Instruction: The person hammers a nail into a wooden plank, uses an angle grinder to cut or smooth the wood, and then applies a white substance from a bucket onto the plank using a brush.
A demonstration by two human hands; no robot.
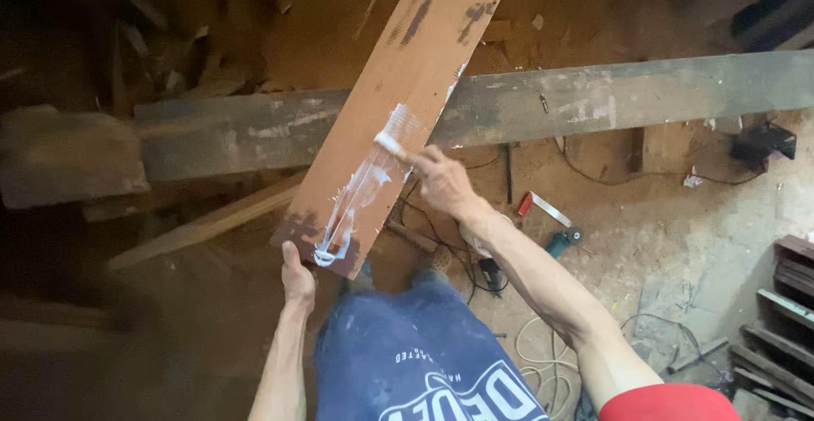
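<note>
A long reddish-brown board rests tilted across a grey wooden beam. White glue is smeared along its lower half in wet streaks. My left hand grips the board's near bottom corner from below. My right hand pinches a small brush with a pale head, which touches the board near its right edge at the top of the glue streak.
The floor is covered in sawdust. A loose wooden strip lies left of the board. Cables, a power tool and a red-handled tool lie on the floor to the right. Stacked slats stand at the far right.
</note>
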